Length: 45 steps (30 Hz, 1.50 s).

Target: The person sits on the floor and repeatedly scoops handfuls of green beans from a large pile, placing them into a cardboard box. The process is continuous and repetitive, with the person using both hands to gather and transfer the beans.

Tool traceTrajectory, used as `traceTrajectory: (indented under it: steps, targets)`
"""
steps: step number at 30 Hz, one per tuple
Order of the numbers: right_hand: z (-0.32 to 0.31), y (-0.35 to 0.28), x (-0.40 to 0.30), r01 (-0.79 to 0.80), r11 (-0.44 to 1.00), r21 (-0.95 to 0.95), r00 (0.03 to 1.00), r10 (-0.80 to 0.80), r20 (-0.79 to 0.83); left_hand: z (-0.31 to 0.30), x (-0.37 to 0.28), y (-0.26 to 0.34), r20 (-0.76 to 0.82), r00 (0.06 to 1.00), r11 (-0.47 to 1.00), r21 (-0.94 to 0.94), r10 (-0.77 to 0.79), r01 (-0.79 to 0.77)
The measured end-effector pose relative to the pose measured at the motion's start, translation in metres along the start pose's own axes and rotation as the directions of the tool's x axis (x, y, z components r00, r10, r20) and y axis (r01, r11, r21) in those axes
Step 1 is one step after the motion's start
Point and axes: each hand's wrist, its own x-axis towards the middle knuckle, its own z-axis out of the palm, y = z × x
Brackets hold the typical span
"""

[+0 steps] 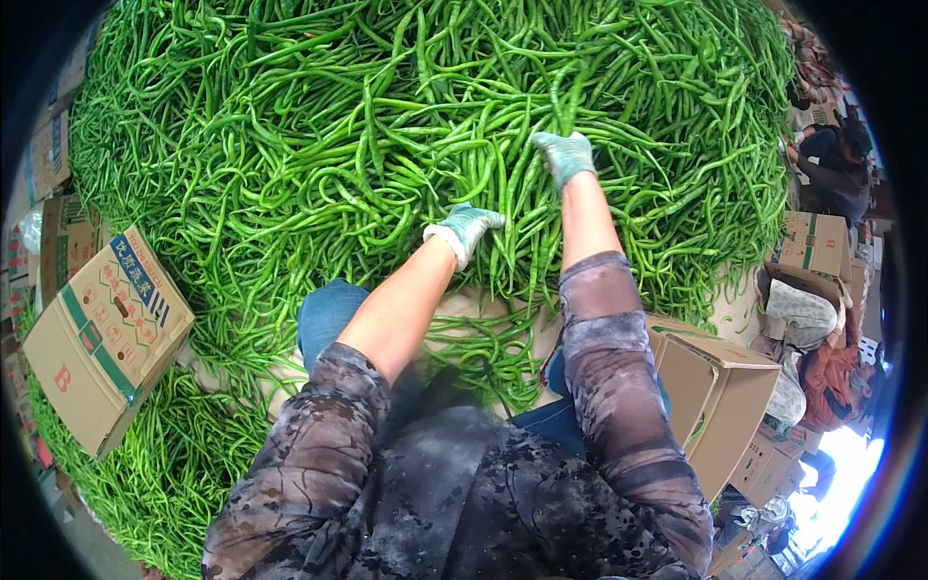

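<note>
A large heap of long green chili peppers spreads before me. Both of my hands wear pale green-and-white gloves. My right hand is closed around a few peppers, which stick up beyond its fingers and look slightly blurred. Lower and to the left, my left hand rests at the near side of the heap, with a finger or thumb pointing right against the peppers. Its other fingers are hidden, so whether it grips any peppers does not show. Between my knees, loose peppers lie on a beige sheet.
A printed cardboard box stands tilted at my left, beside more peppers. Close by my right arm is another cardboard box. Along the right rim are people, one in dark clothing and one in orange-red, among boxes.
</note>
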Motion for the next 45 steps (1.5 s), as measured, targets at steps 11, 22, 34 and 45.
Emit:
traceTrajectory:
  steps: [11,22,34,45]
  targets:
    - [-0.001,0.049,-0.093,0.177,0.874,-0.453,0.972,-0.084,0.219,0.003,0.012,-0.007,0.003,0.987,0.983,-0.090,0.160,-0.159]
    - [-0.002,-0.005,-0.052,0.024,0.819,-0.573,0.981,-0.130,-0.145,0.012,-0.002,0.004,-0.206,0.969,0.986,-0.069,0.135,-0.152]
    - [-0.016,0.070,-0.115,0.038,0.999,-0.015,0.955,-0.032,0.295,0.009,0.006,0.000,-0.007,0.999,0.958,-0.284,0.033,-0.034]
    - [-0.018,-0.026,-0.167,0.230,0.849,0.476,0.955,-0.290,0.056,0.035,-0.074,0.055,-0.096,0.776,0.730,-0.283,0.624,-0.622]
